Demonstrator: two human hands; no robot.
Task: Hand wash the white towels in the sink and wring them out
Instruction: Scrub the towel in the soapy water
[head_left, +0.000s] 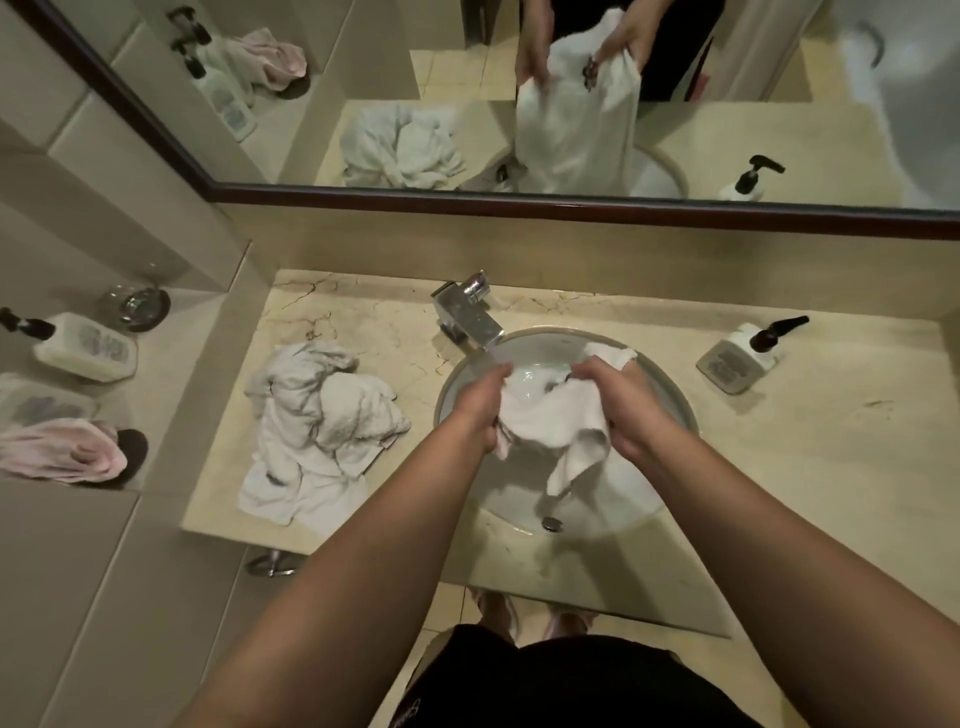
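- Washing step was underway: left hand (480, 410) and right hand (618, 402) both gripped one towel (553, 423) over the sink (670, 395), under the tap (470, 317).
- Towel pile (317, 431) lay at 9 o'clock; next likely rubbing, then wringing.

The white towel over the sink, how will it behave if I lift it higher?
The white towel probably stays floppy: it sags between the left hand and right hand, a corner dangling. It looks wet under the faucet, so likely heavy and dripping.

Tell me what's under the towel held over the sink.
Under the towel gripped by both hands: the white sink basin and its drain. The basin floor directly beneath the cloth is hidden.
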